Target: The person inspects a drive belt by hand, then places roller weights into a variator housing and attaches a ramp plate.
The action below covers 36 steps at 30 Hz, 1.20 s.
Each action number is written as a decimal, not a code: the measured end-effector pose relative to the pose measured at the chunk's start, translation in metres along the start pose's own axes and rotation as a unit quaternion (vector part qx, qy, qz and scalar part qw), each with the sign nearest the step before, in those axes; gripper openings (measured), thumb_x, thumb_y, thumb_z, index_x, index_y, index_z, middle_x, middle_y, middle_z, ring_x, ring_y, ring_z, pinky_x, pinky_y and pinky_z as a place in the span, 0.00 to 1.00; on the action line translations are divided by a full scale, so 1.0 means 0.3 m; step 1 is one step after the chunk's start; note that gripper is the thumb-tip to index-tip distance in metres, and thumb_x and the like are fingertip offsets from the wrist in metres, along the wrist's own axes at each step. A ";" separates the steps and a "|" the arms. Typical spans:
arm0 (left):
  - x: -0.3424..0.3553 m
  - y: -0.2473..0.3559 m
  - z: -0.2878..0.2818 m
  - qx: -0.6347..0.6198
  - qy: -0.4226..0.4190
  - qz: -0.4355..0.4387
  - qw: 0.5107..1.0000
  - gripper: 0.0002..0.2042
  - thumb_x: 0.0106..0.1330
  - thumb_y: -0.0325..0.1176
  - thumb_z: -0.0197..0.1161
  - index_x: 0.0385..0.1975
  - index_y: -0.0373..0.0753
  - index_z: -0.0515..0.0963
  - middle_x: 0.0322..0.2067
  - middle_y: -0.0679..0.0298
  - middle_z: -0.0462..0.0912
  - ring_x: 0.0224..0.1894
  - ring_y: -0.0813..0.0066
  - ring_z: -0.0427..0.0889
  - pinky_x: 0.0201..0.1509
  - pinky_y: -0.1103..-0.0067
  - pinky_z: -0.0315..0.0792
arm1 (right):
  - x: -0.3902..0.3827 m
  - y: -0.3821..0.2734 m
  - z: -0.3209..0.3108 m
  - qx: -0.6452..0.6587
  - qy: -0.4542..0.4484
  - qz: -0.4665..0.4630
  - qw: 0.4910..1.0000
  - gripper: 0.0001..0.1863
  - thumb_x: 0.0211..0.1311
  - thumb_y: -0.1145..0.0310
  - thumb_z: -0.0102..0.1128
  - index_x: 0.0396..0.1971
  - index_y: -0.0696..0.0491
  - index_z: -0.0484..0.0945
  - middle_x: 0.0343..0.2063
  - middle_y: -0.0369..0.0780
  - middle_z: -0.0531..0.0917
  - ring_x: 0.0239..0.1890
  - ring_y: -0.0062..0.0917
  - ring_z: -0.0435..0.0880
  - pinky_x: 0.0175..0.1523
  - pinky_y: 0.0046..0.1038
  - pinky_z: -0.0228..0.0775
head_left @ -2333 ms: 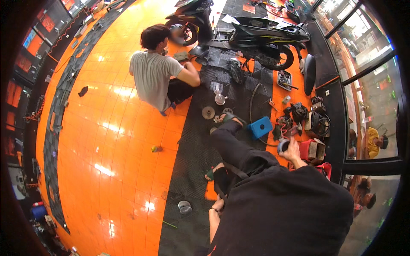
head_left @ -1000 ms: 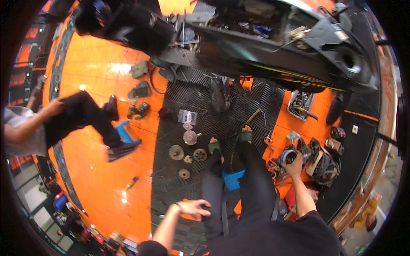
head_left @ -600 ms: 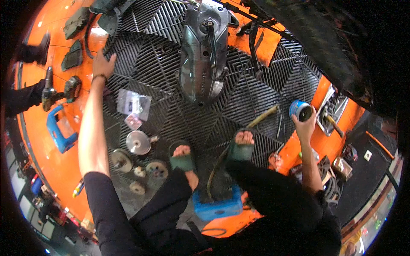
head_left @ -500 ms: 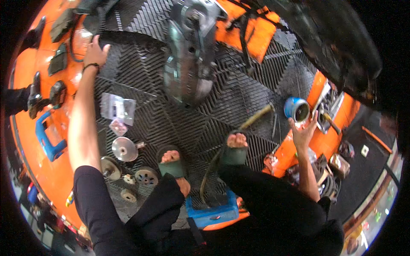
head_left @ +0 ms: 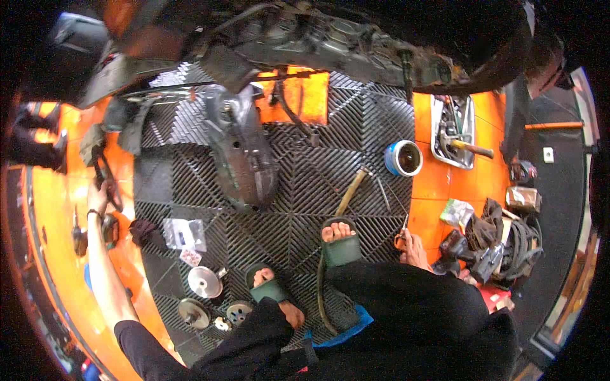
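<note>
Out at the left, my left hand (head_left: pixel 96 195) is closed on a black, belt-like loop (head_left: pixel 114 184) over the orange tiles. Low on the right, my right hand (head_left: pixel 415 251) grips an orange-handled screwdriver (head_left: pixel 399 241), its thin shaft pointing away from me at the edge of the black mat. Beyond it, a blue and white can (head_left: pixel 394 163) with dark contents stands on the mat. A hammer (head_left: pixel 351 192) with a wooden handle lies between the can and my right foot. A long dark engine casing (head_left: pixel 244 149) lies on the mat's far middle.
A large dark vehicle underside (head_left: pixel 330 51) spans the far side. Near my left foot lie a plastic bag (head_left: pixel 185 235), a metal pulley disc (head_left: pixel 204 282) and other round parts. A metal tray (head_left: pixel 435 143) of tools and a heap of tools (head_left: pixel 486 247) lie at right.
The view has shifted, bringing the vehicle underside in. My right hand has moved from beside the can to the screwdriver nearer me. My left hand, open before, now holds the black loop.
</note>
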State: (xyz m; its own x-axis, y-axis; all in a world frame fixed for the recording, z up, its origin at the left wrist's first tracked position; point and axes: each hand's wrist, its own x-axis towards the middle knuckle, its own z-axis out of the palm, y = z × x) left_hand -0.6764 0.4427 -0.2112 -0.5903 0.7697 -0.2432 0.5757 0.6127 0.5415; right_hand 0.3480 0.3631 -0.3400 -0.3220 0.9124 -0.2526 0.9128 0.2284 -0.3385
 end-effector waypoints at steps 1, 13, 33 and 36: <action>-0.041 -0.016 -0.066 -0.078 -0.009 -0.033 0.996 0.13 0.74 0.32 0.58 0.54 0.37 0.76 0.40 0.60 0.87 0.38 0.71 0.87 0.40 0.72 0.82 | 0.007 0.030 0.051 0.014 0.015 -0.017 1.000 0.38 0.52 0.79 0.58 0.68 0.60 0.63 0.53 0.51 0.76 0.54 0.47 0.77 0.58 0.39 0.74; -0.897 0.780 -0.209 -0.630 0.031 0.119 0.767 0.11 0.75 0.27 0.55 0.53 0.31 0.74 0.54 0.52 0.82 0.56 0.62 0.83 0.64 0.67 0.79 | 0.021 -0.595 -1.086 0.498 0.359 -0.090 0.785 0.22 0.80 0.54 0.49 0.60 0.56 0.73 0.30 0.35 0.78 0.24 0.15 0.75 0.20 0.17 0.67; -1.477 0.888 -0.089 -0.753 0.127 0.190 0.617 0.13 0.81 0.28 0.41 0.57 0.33 0.70 0.55 0.50 0.81 0.47 0.64 0.85 0.54 0.66 0.84 | -0.103 -1.792 -0.855 0.337 0.137 -0.495 0.789 0.12 0.72 0.68 0.62 0.49 0.57 0.77 0.30 0.52 0.86 0.31 0.47 0.88 0.34 0.40 0.77; -1.491 0.869 -0.079 -0.740 0.137 0.211 0.623 0.14 0.81 0.27 0.41 0.58 0.34 0.71 0.56 0.52 0.82 0.44 0.68 0.85 0.51 0.69 0.83 | -0.077 -1.856 -0.875 0.337 0.134 -0.501 0.786 0.12 0.72 0.68 0.62 0.48 0.57 0.77 0.27 0.53 0.85 0.30 0.47 0.88 0.33 0.40 0.76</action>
State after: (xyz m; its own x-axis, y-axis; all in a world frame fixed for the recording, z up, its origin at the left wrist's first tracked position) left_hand -0.2757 0.2540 0.0579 -0.7549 0.6214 0.2097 -0.3206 -0.6286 0.7086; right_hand -0.0871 0.3041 0.0923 -0.6467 0.4483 0.6171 -0.1352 0.7289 -0.6712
